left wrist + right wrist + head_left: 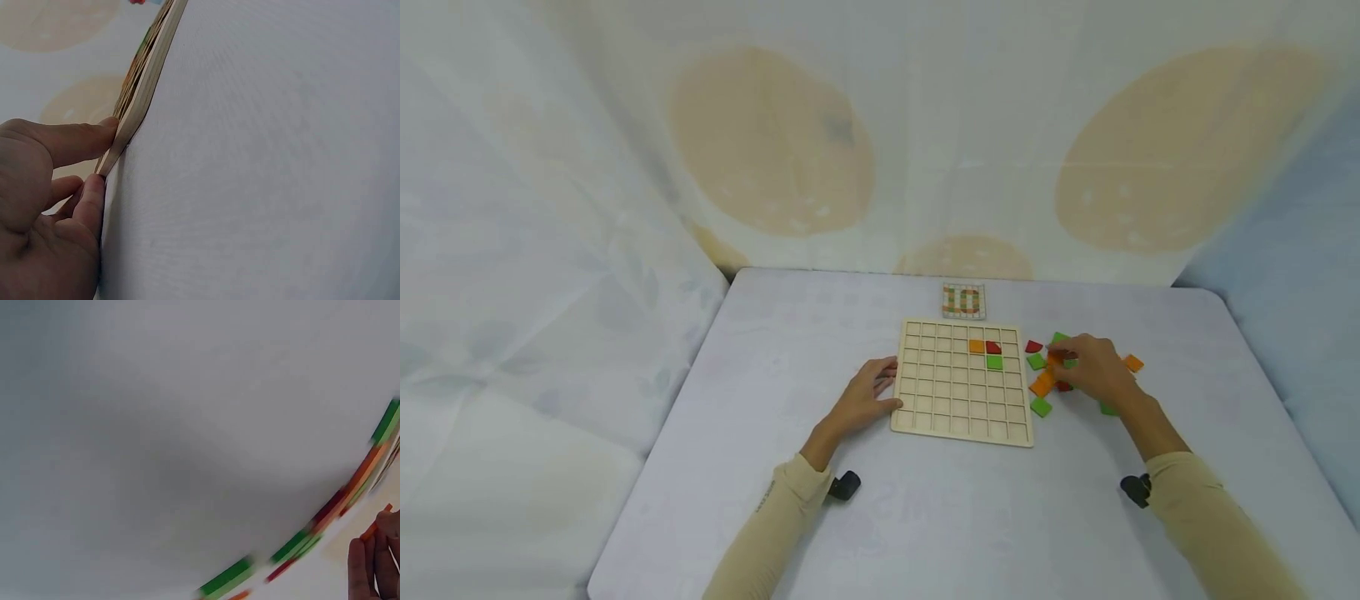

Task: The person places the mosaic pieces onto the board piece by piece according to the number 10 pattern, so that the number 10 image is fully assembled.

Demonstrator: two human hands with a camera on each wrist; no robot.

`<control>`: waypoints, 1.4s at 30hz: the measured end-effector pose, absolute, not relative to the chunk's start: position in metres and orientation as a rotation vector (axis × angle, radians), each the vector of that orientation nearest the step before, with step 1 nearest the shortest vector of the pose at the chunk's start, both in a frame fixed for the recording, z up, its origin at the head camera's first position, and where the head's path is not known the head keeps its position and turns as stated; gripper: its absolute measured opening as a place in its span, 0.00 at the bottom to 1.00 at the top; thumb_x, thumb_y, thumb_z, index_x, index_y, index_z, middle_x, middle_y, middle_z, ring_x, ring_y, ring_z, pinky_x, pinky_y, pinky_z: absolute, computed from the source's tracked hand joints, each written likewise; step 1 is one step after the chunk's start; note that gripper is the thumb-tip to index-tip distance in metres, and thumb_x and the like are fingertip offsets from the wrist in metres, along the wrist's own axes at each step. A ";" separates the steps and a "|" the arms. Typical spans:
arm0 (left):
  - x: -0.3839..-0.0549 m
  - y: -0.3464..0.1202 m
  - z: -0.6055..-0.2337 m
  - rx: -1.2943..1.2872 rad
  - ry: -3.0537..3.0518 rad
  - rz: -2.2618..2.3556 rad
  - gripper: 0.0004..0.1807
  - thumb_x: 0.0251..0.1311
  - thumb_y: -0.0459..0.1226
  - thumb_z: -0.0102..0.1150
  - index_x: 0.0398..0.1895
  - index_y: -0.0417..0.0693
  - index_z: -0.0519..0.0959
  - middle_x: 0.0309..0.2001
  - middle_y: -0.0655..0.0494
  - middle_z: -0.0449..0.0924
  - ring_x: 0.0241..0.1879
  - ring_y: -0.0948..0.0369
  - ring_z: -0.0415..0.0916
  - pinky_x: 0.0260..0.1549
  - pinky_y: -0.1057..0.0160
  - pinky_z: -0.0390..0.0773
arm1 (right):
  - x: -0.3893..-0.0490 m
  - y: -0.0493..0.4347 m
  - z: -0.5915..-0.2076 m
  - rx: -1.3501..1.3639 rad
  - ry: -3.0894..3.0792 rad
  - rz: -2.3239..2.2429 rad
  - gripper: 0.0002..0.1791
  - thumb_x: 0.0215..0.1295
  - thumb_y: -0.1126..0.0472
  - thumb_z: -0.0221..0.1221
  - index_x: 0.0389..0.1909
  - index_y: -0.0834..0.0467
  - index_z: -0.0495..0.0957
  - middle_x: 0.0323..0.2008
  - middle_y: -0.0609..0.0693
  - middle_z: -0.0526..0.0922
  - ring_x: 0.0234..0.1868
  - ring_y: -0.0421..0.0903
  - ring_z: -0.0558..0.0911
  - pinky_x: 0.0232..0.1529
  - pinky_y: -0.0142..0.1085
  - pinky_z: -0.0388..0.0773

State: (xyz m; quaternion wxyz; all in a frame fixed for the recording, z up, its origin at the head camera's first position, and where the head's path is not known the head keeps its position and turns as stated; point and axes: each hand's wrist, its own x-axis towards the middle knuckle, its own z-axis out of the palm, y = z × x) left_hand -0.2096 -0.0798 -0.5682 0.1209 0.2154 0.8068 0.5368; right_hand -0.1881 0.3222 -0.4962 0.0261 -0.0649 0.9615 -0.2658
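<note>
A pale wooden grid board (955, 396) lies on the table, with an orange square tile (977, 347), a red quarter-round tile (993, 347) and a green square tile (994, 362) in cells at its upper right. My left hand (863, 396) holds the board's left edge, thumb on the rim and fingers against the side; the left wrist view shows the thumb (84, 140) and fingers there. Over the loose tiles at the right, my right hand (1097, 367) pinches an orange tile (373, 530) between thumb and fingers. That hand hides part of the pile.
Beyond the board lies a small pattern card (964, 302) with coloured shapes. Loose green tiles (1041, 407), orange tiles (1133, 363) and a red tile (1034, 346) are scattered right of the board. Cloth hangs behind and at both sides of the white table (940, 517).
</note>
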 end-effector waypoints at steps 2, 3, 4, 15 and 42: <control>-0.208 -0.079 -0.562 0.625 2.335 1.582 0.44 0.52 0.23 0.68 0.72 0.37 0.58 0.63 0.47 0.64 0.64 0.56 0.65 0.65 0.72 0.65 | -0.190 0.304 -0.497 -0.271 2.957 -0.825 0.21 0.58 0.65 0.66 0.53 0.66 0.80 0.45 0.60 0.82 0.46 0.56 0.77 0.48 0.52 0.83; -0.208 -0.079 -0.562 0.620 2.331 1.581 0.44 0.52 0.23 0.68 0.72 0.37 0.58 0.63 0.48 0.63 0.64 0.56 0.65 0.65 0.72 0.65 | -0.191 0.295 -0.497 -0.305 2.951 -0.810 0.21 0.58 0.64 0.67 0.52 0.65 0.81 0.44 0.58 0.82 0.44 0.54 0.76 0.47 0.49 0.83; -0.208 -0.078 -0.562 0.615 2.330 1.579 0.44 0.52 0.23 0.68 0.72 0.37 0.58 0.63 0.48 0.64 0.64 0.56 0.65 0.65 0.73 0.65 | -0.192 0.286 -0.498 -0.359 2.949 -0.801 0.20 0.57 0.65 0.67 0.51 0.65 0.82 0.43 0.56 0.83 0.43 0.52 0.76 0.45 0.47 0.83; -0.207 -0.077 -0.568 0.621 2.346 1.552 0.45 0.51 0.24 0.69 0.72 0.39 0.58 0.64 0.49 0.63 0.65 0.57 0.64 0.64 0.74 0.66 | -0.194 0.248 -0.506 -0.592 2.933 -0.671 0.15 0.53 0.67 0.70 0.44 0.63 0.85 0.40 0.52 0.85 0.40 0.49 0.79 0.45 0.44 0.84; -0.208 -0.077 -0.570 0.627 2.344 1.567 0.44 0.52 0.24 0.69 0.72 0.39 0.58 0.63 0.49 0.64 0.64 0.56 0.64 0.64 0.73 0.66 | -0.191 0.280 -0.501 -0.419 2.946 -0.813 0.11 0.65 0.66 0.61 0.46 0.64 0.84 0.49 0.57 0.82 0.50 0.57 0.80 0.50 0.53 0.83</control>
